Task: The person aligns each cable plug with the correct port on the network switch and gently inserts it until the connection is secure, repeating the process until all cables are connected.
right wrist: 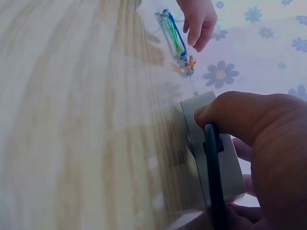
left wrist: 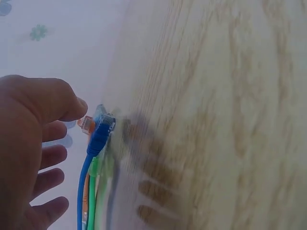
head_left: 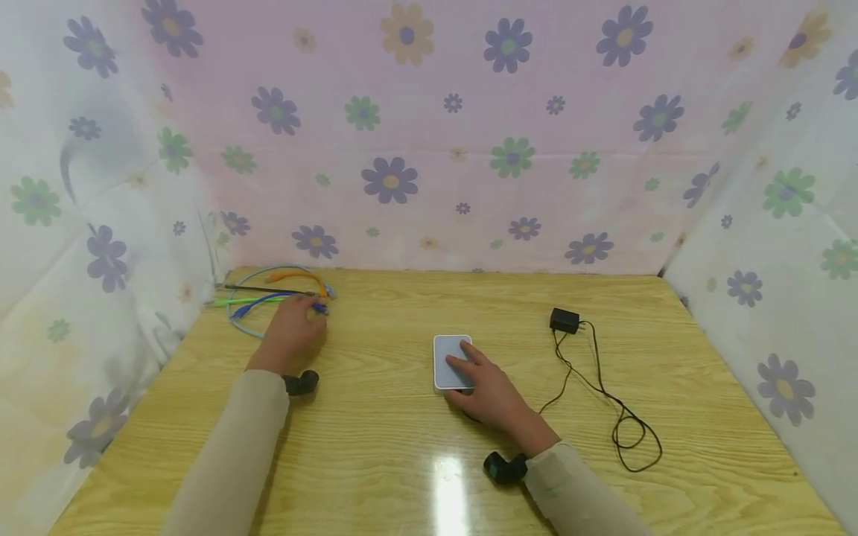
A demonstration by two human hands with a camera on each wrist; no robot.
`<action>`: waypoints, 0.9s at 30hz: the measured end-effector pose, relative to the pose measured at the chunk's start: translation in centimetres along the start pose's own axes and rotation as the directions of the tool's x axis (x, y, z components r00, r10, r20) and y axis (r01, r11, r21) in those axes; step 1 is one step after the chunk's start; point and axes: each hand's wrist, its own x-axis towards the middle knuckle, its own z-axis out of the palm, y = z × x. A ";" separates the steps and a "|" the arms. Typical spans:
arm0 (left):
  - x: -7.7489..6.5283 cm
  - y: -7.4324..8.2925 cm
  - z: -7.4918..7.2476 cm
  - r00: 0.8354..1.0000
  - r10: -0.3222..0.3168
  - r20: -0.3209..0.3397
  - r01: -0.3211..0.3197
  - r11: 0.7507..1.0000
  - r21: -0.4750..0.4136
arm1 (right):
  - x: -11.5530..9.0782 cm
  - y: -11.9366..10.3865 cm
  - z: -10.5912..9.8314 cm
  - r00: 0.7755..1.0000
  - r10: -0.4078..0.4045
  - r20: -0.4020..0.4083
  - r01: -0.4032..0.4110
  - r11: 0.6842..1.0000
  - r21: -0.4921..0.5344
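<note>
holding a white box (head_left: 447,351), near the middle of the head view, with the right hand (head_left: 492,398): pressing the near side with the thumb, resting spread fingers on the pale grey top. plugged in beside that thumb, by a black cord (right wrist: 214,177). running on to the right of the head view, past loops on the bench (head_left: 375,447), to a black charger (head_left: 564,321).

at left in the head view, well apart from the right hand, hanging over loose cables with the left hand (head_left: 291,331). gripping nothing there, with fingers loosely bent and thumb out; cannot tell whether touching any. just beside, in the left wrist view, ending in clear plugs: a blue cable (left wrist: 85,182) and an orange cable (head_left: 295,273). among them, also a green cable (head_left: 224,302) and a pale blue cable (head_left: 281,266).
</note>
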 end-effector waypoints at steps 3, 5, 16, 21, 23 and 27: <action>0.3 0.0 0.0 1.000 -0.007 -0.005 0.007 1.000 0.000 | 0.0 0.0 0.0 1.000 0.003 0.003 -0.003 1.000 -0.003; 0.6 0.0 0.0 1.000 -0.009 -0.013 0.010 1.000 0.008 | 0.0 0.0 -0.1 1.000 0.001 0.005 -0.001 1.000 -0.005; 1.2 0.0 0.2 1.000 0.008 -0.029 -0.005 0.995 0.105 | 0.0 0.2 0.0 1.000 -0.015 0.013 0.015 1.000 -0.006; 1.2 0.0 0.4 0.999 0.025 -0.036 -0.020 0.990 0.143 | 0.0 0.4 0.1 1.000 -0.012 0.012 0.012 1.000 -0.015; 1.2 0.2 0.4 0.998 0.035 -0.045 -0.028 0.988 0.151 | 0.0 0.4 0.2 1.000 -0.006 0.014 0.006 1.000 -0.014; 1.3 0.2 0.4 0.997 0.043 -0.067 -0.032 0.988 0.154 | 0.0 0.5 0.1 1.000 -0.008 0.011 0.008 1.000 -0.007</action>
